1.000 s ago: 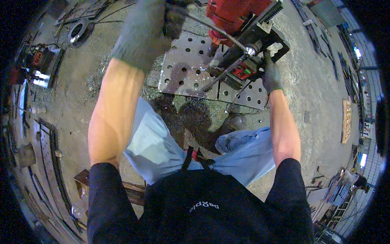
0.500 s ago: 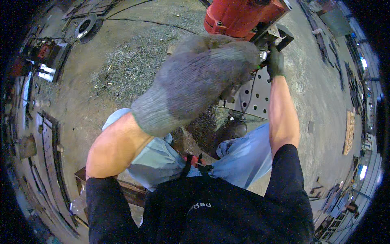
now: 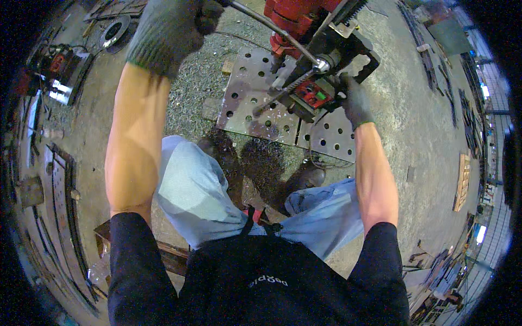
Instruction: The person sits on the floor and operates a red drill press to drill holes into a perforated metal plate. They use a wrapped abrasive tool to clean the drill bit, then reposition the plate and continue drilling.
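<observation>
A red and black magnetic drill [image 3: 312, 49] stands on a perforated steel plate [image 3: 255, 117] on the floor ahead of my feet. My gloved left hand [image 3: 171, 27] is raised at the top left, closed around the end of the drill's long metal feed handle [image 3: 272, 30]. My gloved right hand [image 3: 353, 100] rests on the right side of the drill's black base, beside its red and green buttons [image 3: 314, 93]. Whether that hand grips the base or only presses on it is unclear. My boots [image 3: 307, 176] stand at the plate's near edge.
Metal shavings [image 3: 193, 81] cover the concrete floor left of the plate. A red machine [image 3: 57, 68] and a round steel flange [image 3: 114, 30] lie at the upper left. Steel bars and plates [image 3: 54, 190] line the left side. A wooden block [image 3: 464, 182] lies at the right.
My left hand, which filled the middle of the view half a second ago, has swung back up to the top left with the feed handle. My right hand stays at the drill base.
</observation>
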Demonstrator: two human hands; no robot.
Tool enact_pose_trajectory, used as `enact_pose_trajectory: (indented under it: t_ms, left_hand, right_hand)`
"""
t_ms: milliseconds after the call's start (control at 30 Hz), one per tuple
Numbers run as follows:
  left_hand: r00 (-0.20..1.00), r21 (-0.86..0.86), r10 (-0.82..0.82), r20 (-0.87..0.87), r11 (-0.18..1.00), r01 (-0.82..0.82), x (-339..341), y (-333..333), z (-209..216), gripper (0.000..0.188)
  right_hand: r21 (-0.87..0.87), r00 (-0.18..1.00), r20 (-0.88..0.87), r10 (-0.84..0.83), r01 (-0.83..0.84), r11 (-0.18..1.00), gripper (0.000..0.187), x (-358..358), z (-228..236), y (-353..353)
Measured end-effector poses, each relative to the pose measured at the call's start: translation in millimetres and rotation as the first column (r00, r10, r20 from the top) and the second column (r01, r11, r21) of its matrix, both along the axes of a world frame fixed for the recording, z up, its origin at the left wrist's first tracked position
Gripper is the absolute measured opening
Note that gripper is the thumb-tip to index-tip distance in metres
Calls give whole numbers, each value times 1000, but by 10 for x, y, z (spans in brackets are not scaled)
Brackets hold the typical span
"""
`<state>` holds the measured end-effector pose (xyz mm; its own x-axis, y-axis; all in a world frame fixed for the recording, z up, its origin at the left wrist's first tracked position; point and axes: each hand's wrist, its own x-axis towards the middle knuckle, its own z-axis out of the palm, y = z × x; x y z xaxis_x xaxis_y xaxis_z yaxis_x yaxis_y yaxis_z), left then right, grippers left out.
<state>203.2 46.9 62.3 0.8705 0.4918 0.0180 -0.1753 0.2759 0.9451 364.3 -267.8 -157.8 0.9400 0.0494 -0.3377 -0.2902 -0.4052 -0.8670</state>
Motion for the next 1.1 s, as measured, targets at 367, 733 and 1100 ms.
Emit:
enact_pose_trajectory:
  t_ms: [367, 733, 1100]
  left_hand:
    - [978, 185, -205, -44, 960, 210, -478, 28, -462, 21]
    - [954, -140, -227, 195, 956, 257, -47, 1831, -783, 35]
    - [961, 392, 260, -96, 897, -203, -610, 488, -788, 22]
  right_hand:
    - [118, 976, 218, 22, -49, 992, 56, 531, 142, 522]
    - [-322, 909, 281, 310, -215, 922, 66, -560, 527, 849]
    - [64, 970, 188, 151, -166, 984, 52, 105, 25, 699]
